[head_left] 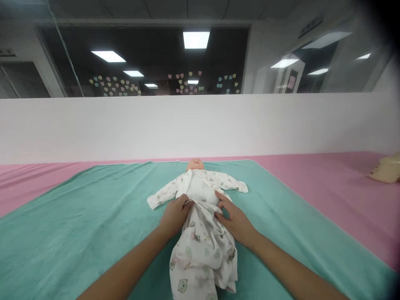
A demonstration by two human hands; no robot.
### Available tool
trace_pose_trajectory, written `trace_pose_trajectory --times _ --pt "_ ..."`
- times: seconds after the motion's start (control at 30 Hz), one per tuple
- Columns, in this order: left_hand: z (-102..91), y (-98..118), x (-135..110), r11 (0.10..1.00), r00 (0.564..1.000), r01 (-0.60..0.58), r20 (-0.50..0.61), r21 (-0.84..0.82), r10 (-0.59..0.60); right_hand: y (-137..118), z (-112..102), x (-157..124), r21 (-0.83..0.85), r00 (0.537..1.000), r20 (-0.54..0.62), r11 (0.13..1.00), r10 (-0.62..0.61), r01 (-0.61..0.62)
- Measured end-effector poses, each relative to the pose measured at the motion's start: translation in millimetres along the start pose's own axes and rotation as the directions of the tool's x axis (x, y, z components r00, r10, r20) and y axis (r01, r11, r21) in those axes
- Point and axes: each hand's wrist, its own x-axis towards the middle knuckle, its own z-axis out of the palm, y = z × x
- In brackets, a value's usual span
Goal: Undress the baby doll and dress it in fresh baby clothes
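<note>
Fingers of the left hand (175,216) close on a white animal-print cotton wrap (203,258) over a pale vinyl baby doll (195,165); right-hand fingers (221,199) lie spread just beside them, above a teal towel (93,233).

L forearm (125,264) is slanting in from bottom-left, R forearm (296,270) from bottom-right, both bare & angling toward centre of the head view. L wrist (161,230) is bending slightly, w/ L hand (175,216) curling palm-down & L fingers (185,203) wrapping fwd & inward. R wrist (252,241) is angling in toward the midline, w/ R hand (233,221) lying palm-down & R fingers (222,198) spreading apart, R thumb (219,216) sitting lower, well off the top fingers. Both hands are facing each other across a narrow gap, near but not touching.
</note>
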Motion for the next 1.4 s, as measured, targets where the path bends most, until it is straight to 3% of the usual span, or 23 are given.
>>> trace_pose_trajectory --times 0.13,0.23,0.3,0.4,0.53,0.67,0.87,1.0,1.13,1.27,1.4 --pt "14.6 -4.6 4.4 0.998 0.994 -0.062 -0.093 -0.004 0.062 1.5 -5.1 11.5 -0.293 0.993 -0.004 0.95 -0.116 0.11" --pt "24.6 -10.8 4.0 0.998 0.99 -0.036 -0.137 -0.046 0.03 -0.1 -6.3 26.6 -0.467 0.993 0.007 0.878 -0.118 0.108" --pt "26.1 -13.1 3.0 0.994 0.994 0.005 -0.111 -0.109 -0.017 -0.6 -4.7 37.3 -0.519 0.996 -0.013 0.851 -0.094 0.074" --pt "22.2 -14.2 0.9 0.976 0.998 0.07 0.019 -0.204 -0.068 3.9 2.9 47.8 -0.512 0.993 -0.102 0.859 -0.064 0.003" --pt "13.8 -14.3 -3.0 0.939 0.986 0.138 0.138 -0.315 -0.098 18.8 16.7 46.7 -0.356 0.969 -0.245 0.926 0.037 -0.125" --pt "4.5 -10.8 -6.8 0.936 0.973 0.189 0.185 -0.298 -0.138 30.0 22.2 41.6 -0.229 0.971 -0.218 0.961 0.102 -0.153" --pt "1.8 -10.6 -9.2 0.953 0.97 0.216 0.155 -0.212 -0.185 43.4 27.8 50.6 0.107 0.987 -0.16 0.993 -0.025 0.043" --pt "9.7 -20.6 -7.2 0.963 0.962 0.261 0.106 -0.066 -0.253 57.6 31.5 55.5 0.252 0.984 -0.146 0.966 0.105 -0.066" --pt "16.0 -26.2 -5.9 0.964 0.964 0.258 0.076 -0.069 -0.253 66.6 30.1 56.9 0.349 0.976 -0.096 0.925 0.197 -0.152" --pt "18.2 -22.7 -7.8 0.971 0.984 0.178 0.004 -0.158 -0.179 68.1 31.1 56.9 0.336 0.988 -0.111 0.94 0.104 -0.061" --pt "16.0 -18.0 -7.2 0.949 0.987 0.162 0.055 -0.271 -0.153 63.4 31.9 55.3 0.333 0.99 -0.14 0.941 -0.007 0.054"
